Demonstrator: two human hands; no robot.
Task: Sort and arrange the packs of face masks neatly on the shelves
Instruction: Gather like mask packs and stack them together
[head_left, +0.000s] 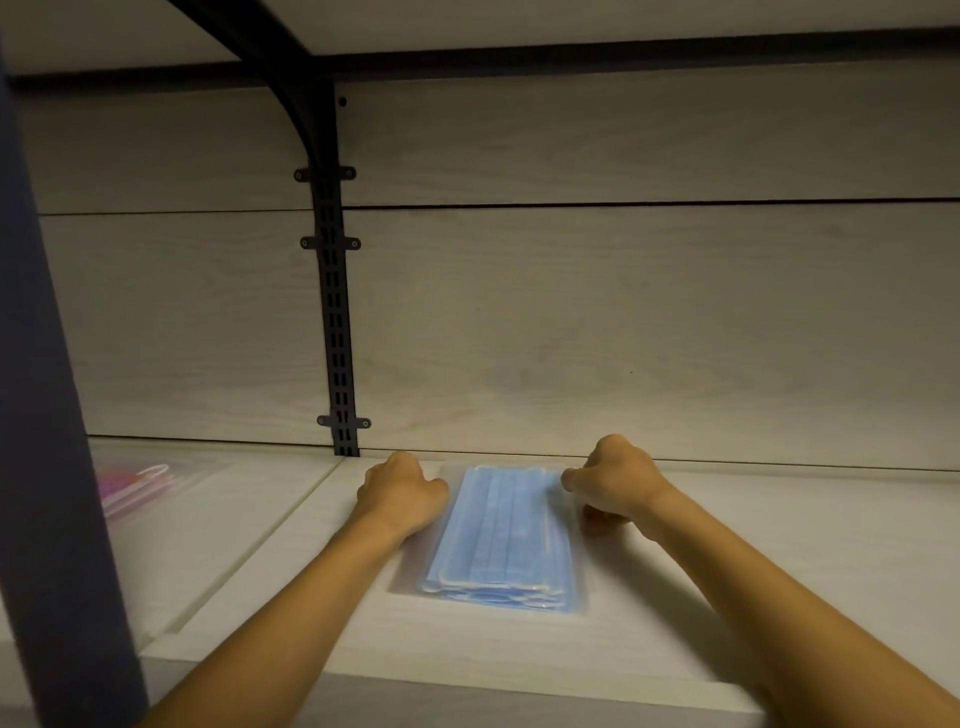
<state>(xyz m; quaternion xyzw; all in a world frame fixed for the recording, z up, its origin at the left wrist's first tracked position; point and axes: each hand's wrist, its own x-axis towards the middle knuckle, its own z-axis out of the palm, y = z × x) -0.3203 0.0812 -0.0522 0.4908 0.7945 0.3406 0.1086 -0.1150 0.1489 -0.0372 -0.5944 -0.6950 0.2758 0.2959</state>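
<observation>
The left hand (402, 488) and right hand (618, 480), fingers curled, are set against either side of the blue mask pack (501, 540) lying between them on the shelf (779, 545), which is best squared by even inward pressure.

Matt pale woodgrain shelf (727, 545); glossy clear plastic w/ blue mask pack (498, 540).

My two forearms are bare from the bottom edge of the view up to the wrists, with no sleeve showing. My left hand (402, 486) and right hand (615, 480) are bare too, with nothing worn on wrists or knuckles.
</observation>
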